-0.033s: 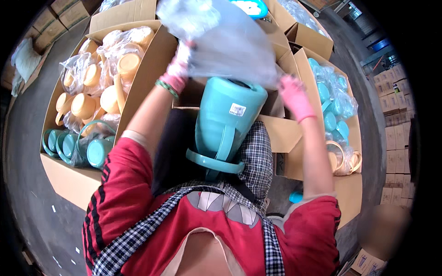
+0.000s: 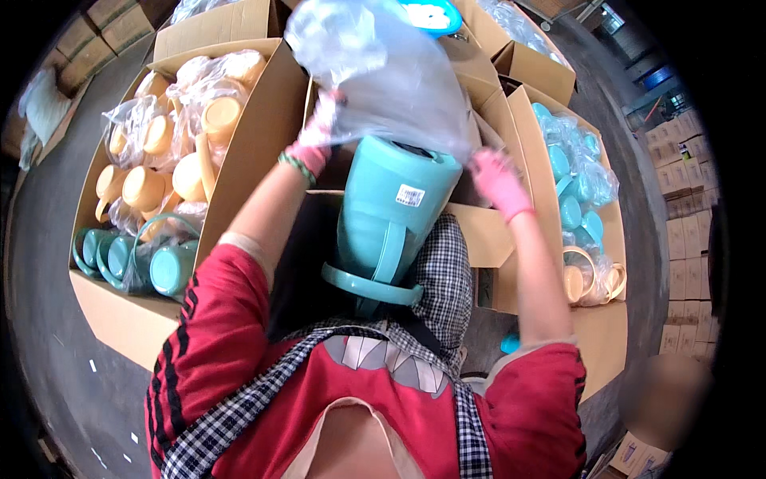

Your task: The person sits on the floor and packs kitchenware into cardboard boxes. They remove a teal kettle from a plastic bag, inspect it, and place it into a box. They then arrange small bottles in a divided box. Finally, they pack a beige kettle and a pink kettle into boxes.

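I have a teal plastic jug (image 2: 391, 219) between my knees, base toward me, its mouth pointing away into a clear plastic bag (image 2: 383, 80). My left hand (image 2: 315, 136), in a pink glove, is closed on the bag's left edge just above the jug's rim — my right hand (image 2: 496, 180), also gloved, pinches the bag's right edge beside the jug's shoulder. The jug sits between both hands, slightly below them. Left of me an open carton (image 2: 247, 160) holds bagged cream and teal jugs (image 2: 159, 168).
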Action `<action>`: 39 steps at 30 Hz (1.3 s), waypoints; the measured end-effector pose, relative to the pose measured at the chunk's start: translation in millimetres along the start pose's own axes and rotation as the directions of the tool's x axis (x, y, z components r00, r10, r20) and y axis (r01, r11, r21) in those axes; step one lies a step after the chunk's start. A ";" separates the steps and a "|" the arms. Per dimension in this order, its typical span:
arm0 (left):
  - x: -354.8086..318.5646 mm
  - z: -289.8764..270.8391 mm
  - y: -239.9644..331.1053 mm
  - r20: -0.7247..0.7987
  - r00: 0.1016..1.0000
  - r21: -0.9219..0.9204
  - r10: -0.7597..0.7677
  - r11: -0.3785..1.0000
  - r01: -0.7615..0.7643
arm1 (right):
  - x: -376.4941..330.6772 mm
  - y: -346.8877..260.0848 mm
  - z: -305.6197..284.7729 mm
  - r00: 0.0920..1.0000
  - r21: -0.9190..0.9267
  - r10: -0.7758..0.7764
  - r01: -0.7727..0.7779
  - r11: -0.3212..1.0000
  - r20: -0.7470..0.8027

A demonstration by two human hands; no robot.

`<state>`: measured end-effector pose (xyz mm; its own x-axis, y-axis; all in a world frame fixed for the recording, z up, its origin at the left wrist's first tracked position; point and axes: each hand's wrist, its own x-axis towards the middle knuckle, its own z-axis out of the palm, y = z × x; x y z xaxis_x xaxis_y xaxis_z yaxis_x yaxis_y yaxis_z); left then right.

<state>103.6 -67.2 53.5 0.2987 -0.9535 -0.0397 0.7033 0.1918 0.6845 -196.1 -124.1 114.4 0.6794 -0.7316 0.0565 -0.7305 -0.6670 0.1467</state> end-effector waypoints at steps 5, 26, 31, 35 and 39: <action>-50.2 -85.8 -42.0 0.369 0.811 -0.544 -0.455 0.601 0.585 | -69.8 -31.1 24.9 0.926 0.920 -0.055 -0.362 0.152 0.374; -276.1 5.3 18.7 0.582 0.805 0.807 -0.120 -0.035 -0.589 | -75.3 -141.5 -4.4 0.413 -0.228 -0.884 0.859 0.458 -0.219; -296.1 -24.9 33.8 0.140 0.986 0.786 -0.085 0.616 -0.059 | -70.4 -101.7 -74.7 0.767 -0.073 -0.578 0.583 0.809 -0.278; -285.5 -19.6 31.3 0.164 0.777 0.870 -0.608 0.461 0.177 | -84.1 -59.6 -94.5 0.765 0.438 0.115 0.232 0.868 -0.633; -225.0 -22.3 -20.4 0.438 0.872 0.677 -0.218 0.718 -0.160 | -89.9 -74.4 -88.7 0.746 0.969 0.665 0.151 -0.195 0.018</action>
<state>36.4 148.6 32.3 -0.1760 -0.9751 0.1350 0.0208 0.1334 0.9908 -196.6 3.8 186.0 0.0197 -0.9923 0.1223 0.1770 -0.1169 -0.9772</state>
